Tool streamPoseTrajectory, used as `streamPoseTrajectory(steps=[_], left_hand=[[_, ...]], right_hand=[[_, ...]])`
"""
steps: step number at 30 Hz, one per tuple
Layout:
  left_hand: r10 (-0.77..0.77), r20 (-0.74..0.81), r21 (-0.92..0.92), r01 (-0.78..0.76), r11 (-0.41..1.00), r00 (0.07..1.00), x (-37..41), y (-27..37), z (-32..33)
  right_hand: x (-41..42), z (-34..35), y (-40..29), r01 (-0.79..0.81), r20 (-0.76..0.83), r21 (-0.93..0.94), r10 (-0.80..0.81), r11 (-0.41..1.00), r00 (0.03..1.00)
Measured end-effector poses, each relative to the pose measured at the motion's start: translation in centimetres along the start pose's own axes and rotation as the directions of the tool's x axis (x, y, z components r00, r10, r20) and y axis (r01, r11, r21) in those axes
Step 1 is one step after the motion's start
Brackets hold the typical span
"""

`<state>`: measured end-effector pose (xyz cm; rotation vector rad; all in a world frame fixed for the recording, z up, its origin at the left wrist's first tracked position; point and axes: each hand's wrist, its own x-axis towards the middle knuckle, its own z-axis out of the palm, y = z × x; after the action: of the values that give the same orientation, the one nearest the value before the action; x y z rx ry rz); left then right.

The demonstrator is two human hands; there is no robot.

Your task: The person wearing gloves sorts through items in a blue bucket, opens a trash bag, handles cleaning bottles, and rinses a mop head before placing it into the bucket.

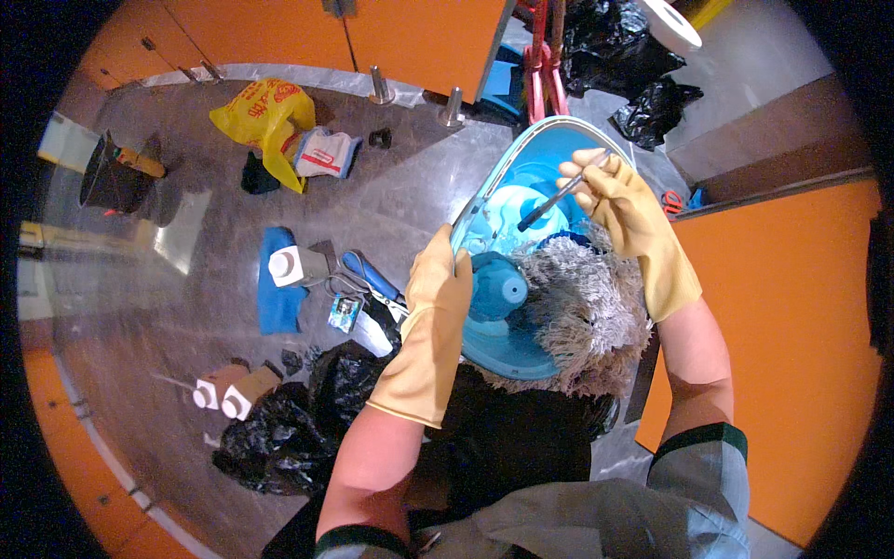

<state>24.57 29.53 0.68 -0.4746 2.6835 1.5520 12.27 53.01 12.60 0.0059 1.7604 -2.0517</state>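
Observation:
My left hand (438, 293), in a pale yellow rubber glove, grips the left rim of a blue plastic mop bucket (513, 353). Above the bucket's far right part, my right hand (614, 195), gloved alike, holds a thin dark rod (552, 209) between its fingers; the rod slants down to the left over the inside. A grey string mop head (594, 314) hangs over the bucket's near right side. Beside it, inside the bucket, is a round blue part (499, 288) with a small central hole. Whitish, wet-looking matter lies further in.
Black plastic bags lie near left (279, 440) and far right (604, 49). Left of the bucket are a blue cloth (279, 307), a white-capped container (300, 265) and blue-handled scissors (370, 276). A yellow bag (269, 115) lies beyond. Orange panels (775, 314) stand at the right and far side.

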Motion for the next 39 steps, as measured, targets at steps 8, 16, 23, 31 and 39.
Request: streamPoseTrajectory(steps=[8, 16, 23, 31, 39], left_hand=[[-0.067, 0.014, 0.037, 0.066, 0.997, 0.998, -0.5, 0.4, -0.3], [-0.036, -0.031, 0.061, 0.038, 0.997, 0.999, -0.5, -0.3, 0.5], [0.020, -0.050, 0.091, -0.015, 0.996, 0.999, -0.1, -1.5, 0.8], [-0.007, -0.061, 0.101, 0.013, 0.995, 0.998, -0.6, 1.0, 0.2], [0.250, -0.127, -0.171, -0.270, 0.948, 0.960, -0.6, 1.0, -0.1]], right_hand=[[-1.5, -0.3, 0.0, 0.104, 0.099, 0.111, -0.115, 0.988, 0.988], [-2.6, -0.9, -0.3, 0.132, 0.053, 0.233, -0.148, 0.964, 0.988], [-2.7, -0.6, 0.8, 0.080, 0.026, 0.382, -0.097, 0.921, 0.995], [-0.2, -0.2, 5.3, -0.169, 0.440, 0.530, -0.099, 0.831, 0.893], [0.0, 5.3, 8.2, -0.282, 0.216, 0.411, 0.208, 0.867, 0.954]])
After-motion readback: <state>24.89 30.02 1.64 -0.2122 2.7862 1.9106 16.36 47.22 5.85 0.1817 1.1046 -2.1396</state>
